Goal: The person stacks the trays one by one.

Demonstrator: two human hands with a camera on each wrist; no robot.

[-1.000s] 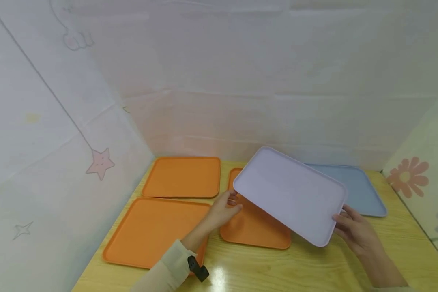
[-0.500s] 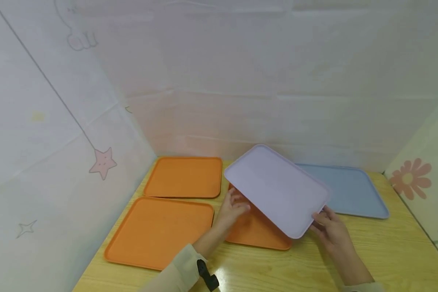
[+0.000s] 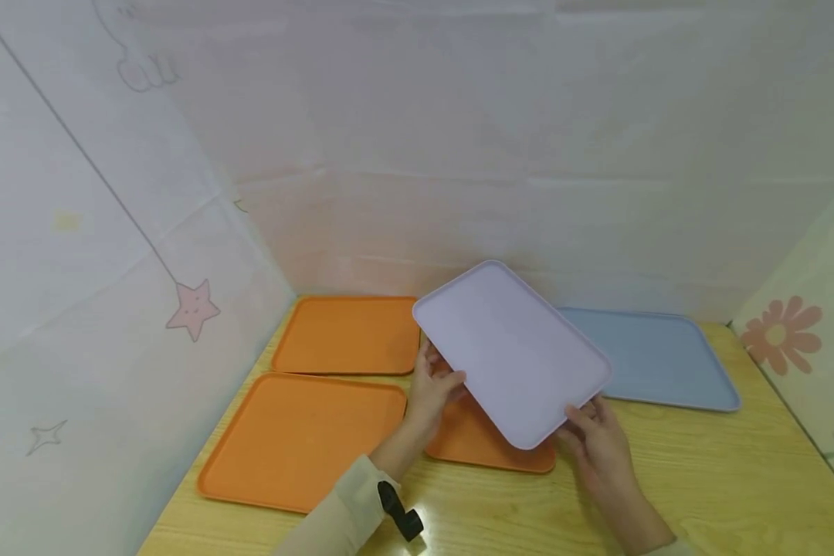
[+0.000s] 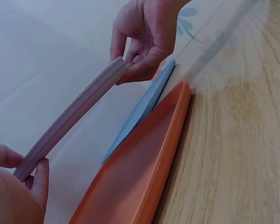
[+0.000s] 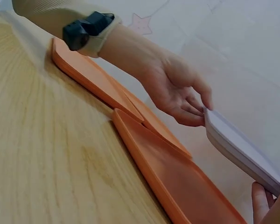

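Observation:
A pale purple rectangular tray (image 3: 510,351) is held tilted in the air above the table by both hands. My left hand (image 3: 431,390) pinches its left long edge, thumb on the upper side and fingers beneath. At the near right end, my right hand (image 3: 598,440) pinches the rim the same way. Both grips also show in the left wrist view, where the purple tray (image 4: 70,119) is seen edge-on. Below lies an orange tray (image 3: 489,448), largely hidden under the purple one. To the right, a blue tray (image 3: 660,359) lies flat, its left part covered from view.
Two more orange trays lie at the left, one at the back (image 3: 347,336) and one in front (image 3: 302,444). They rest on a wooden table (image 3: 723,479) with printed sheets (image 3: 424,154) behind and at both sides. A black strap device (image 3: 399,510) sits on the left wrist.
The purple tray has moved left and turned, its right end swinging nearer. My right hand has travelled left with it, and my left hand now pinches the edge it was loosely beside.

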